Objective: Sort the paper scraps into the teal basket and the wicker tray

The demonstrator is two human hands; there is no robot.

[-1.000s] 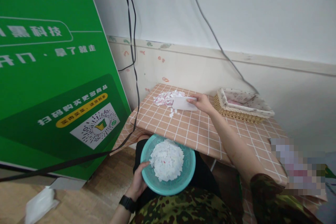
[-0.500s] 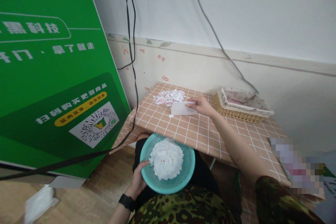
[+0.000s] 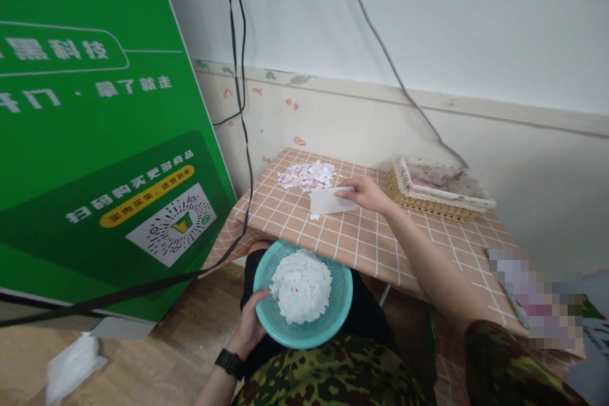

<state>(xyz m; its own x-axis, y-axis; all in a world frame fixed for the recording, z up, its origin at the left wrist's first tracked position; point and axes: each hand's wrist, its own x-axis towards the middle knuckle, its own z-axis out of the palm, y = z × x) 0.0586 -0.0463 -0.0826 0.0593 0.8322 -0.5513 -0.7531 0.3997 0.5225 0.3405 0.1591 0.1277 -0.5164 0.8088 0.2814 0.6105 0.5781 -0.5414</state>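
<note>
My left hand (image 3: 252, 320) grips the left rim of a turquoise plastic basket (image 3: 340, 304) resting on my lap below the table edge. Inside it lies a heap of white paper scraps (image 3: 301, 285). Over the table, my right hand (image 3: 364, 193) pinches a white card (image 3: 328, 201) between thumb and fingers, its lower edge near the cloth. A few paper bits show by the card's lower left corner. Just beyond the card is a pile of white and pinkish paper scraps (image 3: 307, 175).
A checked brown cloth (image 3: 366, 238) covers the table. Toward the back right stands a lined wicker basket (image 3: 438, 203). A tall green cabinet (image 3: 95, 139) rises at the left, with black cables (image 3: 242, 139) hanging beside it. A white plastic bag (image 3: 73, 368) lies on the floor.
My right hand has drawn the card slightly toward me, and a small paper bit by its corner has come along. My left hand keeps hold of the basket.
</note>
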